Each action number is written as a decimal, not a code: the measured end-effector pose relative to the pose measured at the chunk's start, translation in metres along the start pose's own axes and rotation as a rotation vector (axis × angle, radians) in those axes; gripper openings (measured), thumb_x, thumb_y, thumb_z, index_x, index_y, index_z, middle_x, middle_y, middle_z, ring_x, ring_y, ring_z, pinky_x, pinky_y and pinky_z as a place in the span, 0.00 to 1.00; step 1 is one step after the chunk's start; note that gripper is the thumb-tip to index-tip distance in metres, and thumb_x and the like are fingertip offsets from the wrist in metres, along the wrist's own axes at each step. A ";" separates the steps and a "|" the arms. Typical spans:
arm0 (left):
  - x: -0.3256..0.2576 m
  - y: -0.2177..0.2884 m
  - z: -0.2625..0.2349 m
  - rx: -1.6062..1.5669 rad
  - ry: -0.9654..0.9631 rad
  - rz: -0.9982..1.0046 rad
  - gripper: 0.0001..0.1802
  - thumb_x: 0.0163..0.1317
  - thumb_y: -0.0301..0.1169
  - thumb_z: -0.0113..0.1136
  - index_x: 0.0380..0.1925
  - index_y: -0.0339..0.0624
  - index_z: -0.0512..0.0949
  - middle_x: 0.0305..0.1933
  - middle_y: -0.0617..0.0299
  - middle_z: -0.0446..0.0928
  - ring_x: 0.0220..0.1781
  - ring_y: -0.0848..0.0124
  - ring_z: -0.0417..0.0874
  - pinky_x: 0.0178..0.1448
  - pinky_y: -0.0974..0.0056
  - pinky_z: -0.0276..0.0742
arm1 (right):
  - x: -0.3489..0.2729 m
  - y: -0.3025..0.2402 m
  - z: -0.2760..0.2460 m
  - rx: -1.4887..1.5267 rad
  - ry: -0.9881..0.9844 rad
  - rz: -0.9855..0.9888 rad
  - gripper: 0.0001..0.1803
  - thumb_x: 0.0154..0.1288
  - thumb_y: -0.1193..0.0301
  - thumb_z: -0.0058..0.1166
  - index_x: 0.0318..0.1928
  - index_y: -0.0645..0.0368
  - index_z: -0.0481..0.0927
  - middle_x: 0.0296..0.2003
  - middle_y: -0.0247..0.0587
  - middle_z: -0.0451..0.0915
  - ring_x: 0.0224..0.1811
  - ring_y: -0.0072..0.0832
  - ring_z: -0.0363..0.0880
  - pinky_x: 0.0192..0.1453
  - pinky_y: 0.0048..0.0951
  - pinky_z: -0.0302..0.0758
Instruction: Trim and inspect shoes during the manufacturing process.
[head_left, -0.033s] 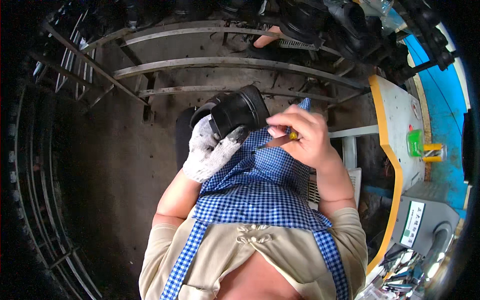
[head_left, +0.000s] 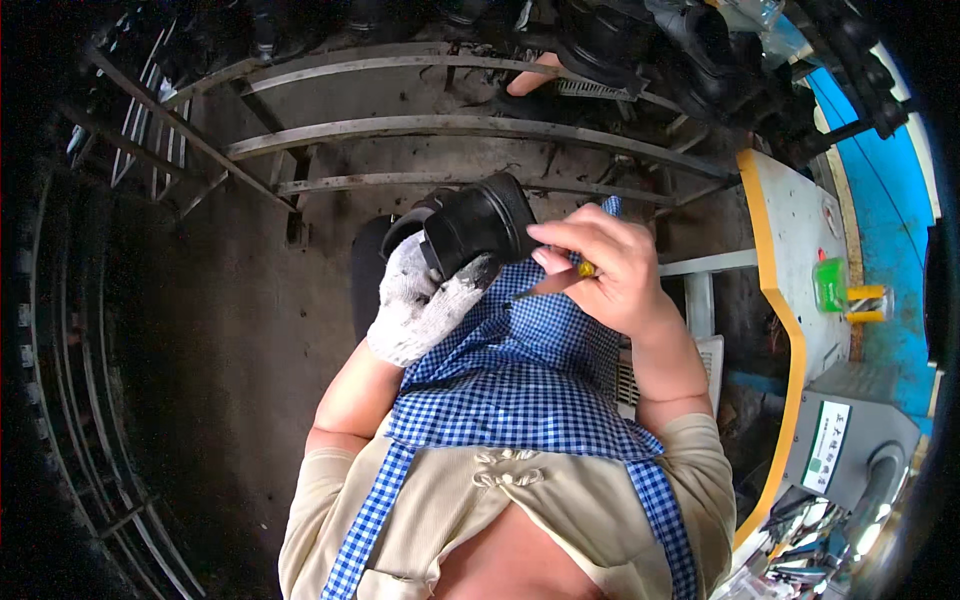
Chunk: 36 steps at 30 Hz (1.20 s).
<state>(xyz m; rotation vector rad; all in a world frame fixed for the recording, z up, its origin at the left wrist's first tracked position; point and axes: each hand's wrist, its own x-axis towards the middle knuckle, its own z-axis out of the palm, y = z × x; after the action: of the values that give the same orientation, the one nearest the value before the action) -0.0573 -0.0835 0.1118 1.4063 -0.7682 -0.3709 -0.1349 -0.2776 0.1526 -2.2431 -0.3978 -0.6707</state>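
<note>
A black shoe [head_left: 475, 228] is held up in front of my apron, its sole edge turned to the right. My left hand [head_left: 415, 310], in a white knit glove with dark smudges, is closed round it from below. Bare, my right hand [head_left: 610, 262] grips a small knife [head_left: 545, 284] with a pointed blade and a bit of yellow at its handle. The blade points left, below the shoe and apart from it. My right thumb and forefinger reach the shoe's right edge; whether they pinch anything there is too small to tell.
Metal rack rails [head_left: 430, 125] cross in front, with black shoes [head_left: 600, 45] above them. Another person's limb [head_left: 535, 75] shows beyond. At right stands a white table [head_left: 800, 230] with a yellow edge, a green container [head_left: 829, 285] and a grey machine [head_left: 850, 420]. Another rack [head_left: 85, 400] stands left.
My right fingers have shifted slightly left, closer against the shoe's edge. The shoe has turned a little in my left hand.
</note>
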 end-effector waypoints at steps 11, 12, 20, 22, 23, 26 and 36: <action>-0.013 -0.018 -0.003 0.385 -0.076 0.161 0.14 0.49 0.30 0.66 0.37 0.41 0.78 0.34 0.59 0.79 0.37 0.61 0.79 0.41 0.62 0.72 | 0.029 -0.021 -0.008 -0.438 -0.380 -0.120 0.12 0.40 0.78 0.62 0.28 0.59 0.74 0.28 0.35 0.73 0.25 0.31 0.77 0.26 0.29 0.73; -0.012 -0.024 -0.004 0.615 -0.072 0.308 0.11 0.46 0.33 0.69 0.29 0.42 0.80 0.26 0.58 0.77 0.28 0.57 0.77 0.31 0.59 0.70 | 0.031 -0.020 -0.007 -0.491 -0.414 -0.124 0.12 0.40 0.76 0.62 0.26 0.58 0.72 0.27 0.35 0.72 0.25 0.31 0.77 0.26 0.30 0.73; -0.014 -0.009 -0.008 0.563 -0.190 0.016 0.23 0.46 0.25 0.67 0.47 0.40 0.76 0.44 0.57 0.79 0.45 0.62 0.80 0.53 0.63 0.73 | 0.031 0.016 0.000 -0.103 -0.351 -0.168 0.15 0.35 0.78 0.63 0.25 0.58 0.70 0.23 0.36 0.72 0.21 0.32 0.75 0.23 0.29 0.70; -0.016 -0.005 -0.009 0.293 -0.122 0.116 0.24 0.46 0.24 0.67 0.48 0.38 0.76 0.44 0.58 0.79 0.47 0.65 0.80 0.54 0.63 0.73 | 0.028 0.020 0.003 0.015 -0.311 -0.163 0.15 0.34 0.79 0.63 0.24 0.58 0.70 0.22 0.36 0.72 0.20 0.32 0.75 0.22 0.28 0.69; -0.020 -0.009 -0.009 0.187 -0.097 -0.024 0.22 0.48 0.23 0.66 0.47 0.37 0.76 0.43 0.59 0.79 0.47 0.68 0.80 0.54 0.64 0.73 | 0.026 0.020 0.005 0.043 -0.276 -0.138 0.16 0.33 0.80 0.64 0.24 0.58 0.70 0.22 0.36 0.72 0.20 0.31 0.74 0.22 0.27 0.69; -0.020 -0.018 -0.015 0.311 -0.160 0.082 0.19 0.50 0.23 0.65 0.45 0.37 0.77 0.44 0.58 0.80 0.47 0.69 0.80 0.54 0.65 0.73 | 0.021 0.011 0.007 0.043 -0.254 -0.155 0.16 0.34 0.79 0.64 0.25 0.57 0.70 0.22 0.35 0.72 0.20 0.30 0.74 0.21 0.27 0.69; -0.006 0.002 -0.029 0.098 0.049 0.068 0.13 0.56 0.23 0.63 0.42 0.37 0.79 0.39 0.60 0.80 0.39 0.71 0.80 0.46 0.68 0.74 | -0.017 0.019 0.019 0.144 -0.464 0.047 0.14 0.41 0.72 0.66 0.28 0.57 0.73 0.27 0.37 0.77 0.26 0.31 0.80 0.26 0.30 0.75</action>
<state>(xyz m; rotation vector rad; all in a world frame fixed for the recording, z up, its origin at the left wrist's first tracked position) -0.0431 -0.0578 0.1130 1.4718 -0.8010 -0.2484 -0.1332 -0.2776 0.1214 -2.2483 -0.5955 -0.0838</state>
